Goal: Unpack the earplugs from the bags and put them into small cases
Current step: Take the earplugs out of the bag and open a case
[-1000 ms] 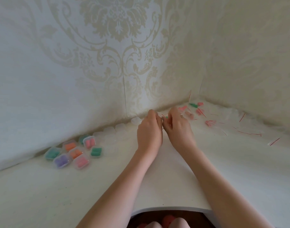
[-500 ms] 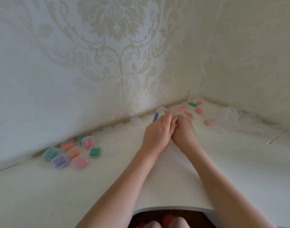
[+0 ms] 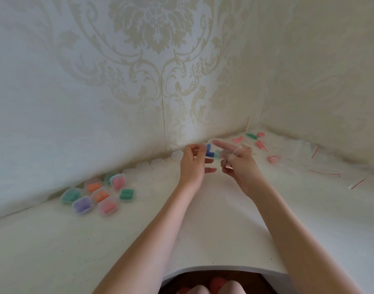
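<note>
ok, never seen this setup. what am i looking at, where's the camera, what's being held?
No machine here: a person's two bare hands, filmed by a camera worn on the head, looking forward and down at a white table in a wallpapered corner. The left hand pinches blue earplugs. The right hand grips a clear bag; the picture is blurred there, so what the bag holds is unclear. On the left lie small clear filled cases with coloured earplugs. On the right lie more bagged earplugs and red strips.
</note>
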`<state>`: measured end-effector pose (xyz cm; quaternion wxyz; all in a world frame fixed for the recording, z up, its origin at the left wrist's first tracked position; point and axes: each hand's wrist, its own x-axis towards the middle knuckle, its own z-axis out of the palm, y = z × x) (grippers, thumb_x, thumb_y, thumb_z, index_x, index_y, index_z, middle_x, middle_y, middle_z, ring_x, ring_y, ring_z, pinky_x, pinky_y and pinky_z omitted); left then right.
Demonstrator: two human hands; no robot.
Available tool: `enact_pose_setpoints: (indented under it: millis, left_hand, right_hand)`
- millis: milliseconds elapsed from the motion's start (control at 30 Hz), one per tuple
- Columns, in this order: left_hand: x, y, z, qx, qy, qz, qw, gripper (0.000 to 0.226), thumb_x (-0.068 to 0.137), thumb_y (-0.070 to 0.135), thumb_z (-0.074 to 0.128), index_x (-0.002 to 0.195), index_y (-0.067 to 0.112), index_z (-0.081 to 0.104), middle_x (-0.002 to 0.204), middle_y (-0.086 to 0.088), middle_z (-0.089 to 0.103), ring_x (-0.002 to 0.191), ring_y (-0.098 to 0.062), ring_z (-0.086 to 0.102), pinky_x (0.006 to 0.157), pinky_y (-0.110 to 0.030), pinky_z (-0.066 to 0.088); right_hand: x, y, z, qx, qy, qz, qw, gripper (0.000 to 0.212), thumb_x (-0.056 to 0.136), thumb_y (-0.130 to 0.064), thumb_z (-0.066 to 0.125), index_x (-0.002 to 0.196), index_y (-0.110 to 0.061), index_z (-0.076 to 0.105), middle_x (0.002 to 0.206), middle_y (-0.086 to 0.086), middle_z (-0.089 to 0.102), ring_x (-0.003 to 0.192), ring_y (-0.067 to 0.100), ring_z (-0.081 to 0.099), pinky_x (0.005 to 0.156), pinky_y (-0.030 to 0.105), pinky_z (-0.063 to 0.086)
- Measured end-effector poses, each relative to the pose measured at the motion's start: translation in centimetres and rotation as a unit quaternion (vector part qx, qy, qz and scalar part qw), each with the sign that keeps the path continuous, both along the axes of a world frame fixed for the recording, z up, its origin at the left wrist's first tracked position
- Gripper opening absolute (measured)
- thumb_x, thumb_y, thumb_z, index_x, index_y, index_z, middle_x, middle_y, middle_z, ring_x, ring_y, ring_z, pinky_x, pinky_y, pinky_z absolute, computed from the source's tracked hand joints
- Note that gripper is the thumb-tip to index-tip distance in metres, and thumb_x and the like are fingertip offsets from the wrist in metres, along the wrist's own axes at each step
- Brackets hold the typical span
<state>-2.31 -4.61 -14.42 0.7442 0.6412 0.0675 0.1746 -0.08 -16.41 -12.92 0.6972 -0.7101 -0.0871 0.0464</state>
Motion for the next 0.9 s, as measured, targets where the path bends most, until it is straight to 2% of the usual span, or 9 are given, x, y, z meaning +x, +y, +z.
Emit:
enact_pose_setpoints:
  millis: [100, 267, 367, 467, 567, 633, 700, 800, 900]
  left_hand:
    - [0.2, 0.3, 0.3, -0.058, 0.001, -0.019, 0.998, 0.007, 0.093, 0.01, 0.059, 0.098, 0.006, 0.058, 0.094, -0.016, 0.063, 0.075, -0.014, 0.066, 0.061, -0.025, 0.057]
    - [0.1, 0.6, 0.2, -0.065, -0.003, -0.01, 0.998, 0.006, 0.084, 0.004, 0.068, 0.08, 0.007, 0.064, 0.084, -0.014, 0.066, 0.073, -0.017, 0.066, 0.064, -0.021, 0.056]
    - [0.1, 0.7, 0.0, -0.047, -0.002, -0.004, 0.999, 0.009, 0.084, 0.007, 0.069, 0.077, 0.007, 0.065, 0.069, -0.009, 0.067, 0.071, -0.015, 0.066, 0.064, -0.02, 0.056]
    - [0.2, 0.6, -0.1, -0.037, 0.003, 0.002, 0.999, 0.006, 0.088, 0.008, 0.065, 0.084, 0.004, 0.063, 0.071, -0.012, 0.07, 0.07, -0.015, 0.068, 0.063, -0.02, 0.055]
    - [0.5, 0.6, -0.2, -0.041, 0.009, 0.028, 0.999, 0.007, 0.088, 0.002, 0.063, 0.082, 0.004, 0.059, 0.083, -0.022, 0.069, 0.064, -0.017, 0.068, 0.062, -0.023, 0.057]
    - [0.3, 0.7, 0.0, -0.053, 0.007, 0.031, 0.998, 0.012, 0.084, -0.004, 0.065, 0.079, 0.003, 0.057, 0.078, -0.019, 0.068, 0.059, -0.016, 0.068, 0.062, -0.024, 0.058]
    - [0.1, 0.8, 0.3, -0.076, 0.006, 0.022, 0.997, 0.015, 0.082, -0.006, 0.067, 0.079, 0.003, 0.056, 0.074, -0.014, 0.068, 0.058, -0.014, 0.068, 0.062, -0.023, 0.058]
    - [0.0, 0.8, 0.5, -0.107, 0.023, 0.016, 0.994, 0.019, 0.081, -0.004, 0.07, 0.077, 0.005, 0.053, 0.075, -0.014, 0.067, 0.055, -0.013, 0.067, 0.06, -0.022, 0.057]
    - [0.3, 1.0, 0.2, -0.053, 0.041, 0.048, 0.997, 0.027, 0.079, 0.001, 0.073, 0.073, 0.009, 0.048, 0.074, -0.013, 0.063, 0.05, -0.013, 0.065, 0.062, -0.03, 0.059]
  right_hand:
    - [-0.1, 0.4, -0.1, -0.023, 0.008, 0.02, 1.0, 0.043, 0.095, -0.001, 0.038, 0.113, -0.025, 0.069, 0.071, 0.001, 0.045, 0.061, 0.011, 0.039, 0.06, 0.022, 0.045]
    - [-0.2, 0.5, -0.5, -0.07, -0.043, 0.01, 0.997, 0.02, 0.099, -0.023, 0.049, 0.105, -0.024, 0.068, 0.071, -0.002, 0.05, 0.062, 0.011, 0.044, 0.057, 0.018, 0.043]
    - [0.1, 0.2, -0.7, -0.075, -0.056, -0.004, 0.996, 0.031, 0.095, -0.004, 0.049, 0.102, -0.028, 0.067, 0.084, -0.002, 0.06, 0.069, 0.012, 0.052, 0.059, 0.017, 0.045]
    - [0.2, 0.0, -0.7, -0.057, -0.062, 0.005, 0.996, 0.048, 0.09, 0.01, 0.042, 0.111, -0.027, 0.065, 0.082, 0.001, 0.057, 0.069, 0.012, 0.049, 0.058, 0.015, 0.045]
    - [0.4, 0.1, -1.1, -0.059, -0.077, 0.025, 0.995, 0.048, 0.091, 0.007, 0.046, 0.113, -0.033, 0.064, 0.075, 0.005, 0.049, 0.066, 0.015, 0.037, 0.062, 0.022, 0.041]
    - [0.5, 0.2, -1.3, -0.077, -0.087, 0.046, 0.992, 0.045, 0.093, 0.001, 0.05, 0.117, -0.035, 0.063, 0.074, 0.015, 0.045, 0.068, 0.018, 0.034, 0.062, 0.023, 0.038]
    - [0.4, 0.1, -1.2, -0.091, -0.094, 0.065, 0.989, 0.038, 0.094, -0.009, 0.053, 0.12, -0.035, 0.061, 0.077, 0.013, 0.042, 0.072, 0.021, 0.033, 0.061, 0.02, 0.04]
    - [0.3, 0.0, -1.0, -0.11, -0.114, 0.045, 0.986, 0.032, 0.096, -0.01, 0.049, 0.113, -0.034, 0.063, 0.078, 0.009, 0.044, 0.07, 0.021, 0.037, 0.057, 0.019, 0.039]
    - [0.3, 0.1, -0.9, -0.116, -0.109, 0.031, 0.987, 0.021, 0.097, -0.017, 0.052, 0.104, -0.033, 0.064, 0.081, -0.001, 0.053, 0.069, 0.01, 0.05, 0.059, 0.016, 0.044]
